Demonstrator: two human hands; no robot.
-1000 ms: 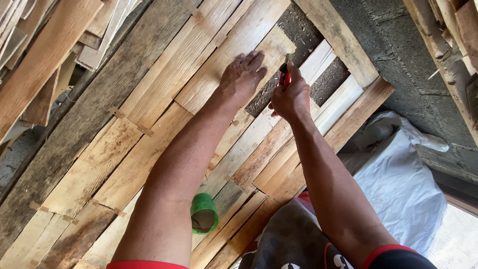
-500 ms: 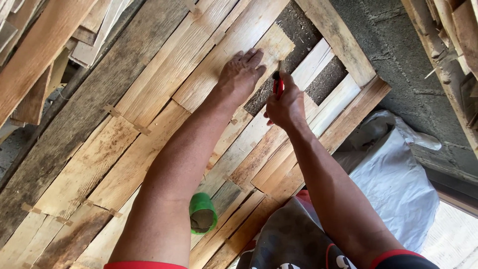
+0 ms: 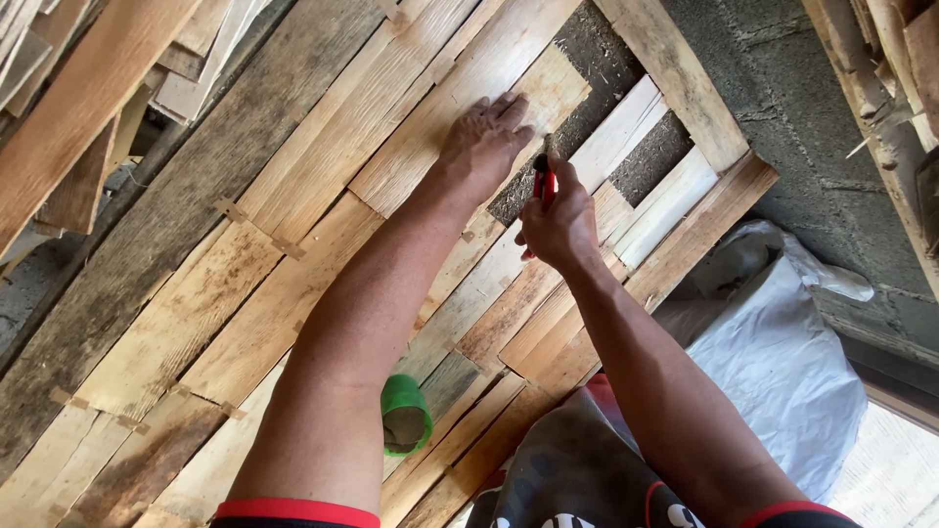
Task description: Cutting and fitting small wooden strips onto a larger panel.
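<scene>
At the far left, a stack of loose wooden planks [image 3: 73,108] runs out of the top corner, cut off by the picture's edge. Below and across the middle lies a sheet of thin wood strips [image 3: 293,225] laid side by side and joined with small pieces of tape; its lower left corner is also cut off. Low in the middle, a green roll [image 3: 405,416] rests on the strips, partly hidden behind the left forearm. The left hand [image 3: 481,145] lies flat on the strips, palm down, fingers stretched out and close together, holding nothing. Just beside it to the right, the right hand [image 3: 559,217] is closed in a fist around a small red-handled tool [image 3: 544,181]; only the tool's top and a bit of red show above the fingers, so its kind is hard to make out. The tool's tip meets the strips at the edge of a dark gap. At the lower right, a white sheet [image 3: 782,362] lies crumpled on the grey floor [image 3: 782,88].
</scene>
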